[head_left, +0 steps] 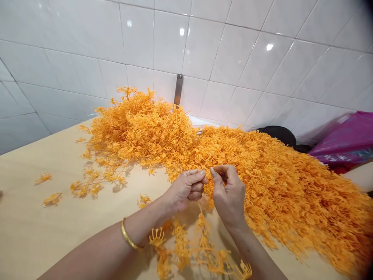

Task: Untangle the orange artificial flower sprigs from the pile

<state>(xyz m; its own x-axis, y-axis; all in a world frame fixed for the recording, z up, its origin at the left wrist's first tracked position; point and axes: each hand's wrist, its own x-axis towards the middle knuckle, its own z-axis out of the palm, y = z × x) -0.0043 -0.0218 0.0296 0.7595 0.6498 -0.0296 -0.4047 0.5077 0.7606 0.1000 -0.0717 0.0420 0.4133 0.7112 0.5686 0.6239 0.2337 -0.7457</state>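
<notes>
My left hand (189, 186) is closed, thumb pressed on the curled fingers, at the middle of the view. From beneath it hangs an orange plastic flower sprig (201, 229), its branches spreading downward between my forearms; the top of its stem is hidden in the fist. Just to the right, my right hand (229, 192) pinches thumb against forefinger, close to the left fingertips. Whatever lies in that pinch is too small to make out. Behind both hands rises a large heap of similar orange sprigs (279, 182).
Another mound of orange sprigs (140, 128) stands at the back left. Loose orange pieces (52, 199) lie on the pale tabletop (26, 237). A metal bracket (178, 89) is fixed to the tiled wall. A black round object (278, 135) and a purple bag (346, 136) sit behind the heap.
</notes>
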